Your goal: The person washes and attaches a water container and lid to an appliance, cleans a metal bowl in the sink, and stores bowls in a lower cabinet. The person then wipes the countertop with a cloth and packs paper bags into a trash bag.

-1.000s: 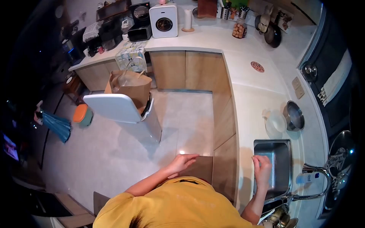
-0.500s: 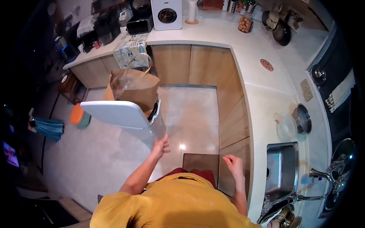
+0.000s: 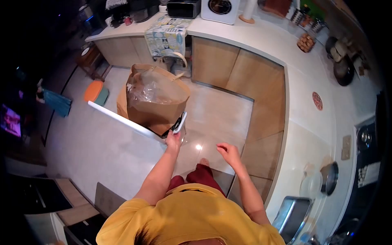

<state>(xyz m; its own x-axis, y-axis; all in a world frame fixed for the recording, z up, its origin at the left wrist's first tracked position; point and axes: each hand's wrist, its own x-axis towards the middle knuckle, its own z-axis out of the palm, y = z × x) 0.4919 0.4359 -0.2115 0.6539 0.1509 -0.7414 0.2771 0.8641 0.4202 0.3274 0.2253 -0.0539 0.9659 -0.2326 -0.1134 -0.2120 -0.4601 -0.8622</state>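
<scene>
A trash bin with a white rim (image 3: 181,122) and a black liner stands in front of me, its white lid (image 3: 126,120) raised and seen nearly edge-on. My left hand (image 3: 173,140) is at the bin's near corner, with its fingers closed over the rim and partly hidden there. Just beyond the lid is a large brown paper bag (image 3: 157,112) with clear plastic in its open top; where its base rests is hidden. Over the floor to the right, my right hand (image 3: 229,154) hangs with curled fingers, and nothing shows in it.
Wooden cabinets (image 3: 261,106) and a white counter (image 3: 302,134) curve round the right side, with a sink (image 3: 292,220) at lower right. A patterned cloth (image 3: 165,36) drapes off the back counter. An orange-topped stool (image 3: 94,90) stands left of the bag.
My left hand has moved from beside the bin up to its rim. My right hand has shifted forward and left. The view has turned and moved nearer the bag.
</scene>
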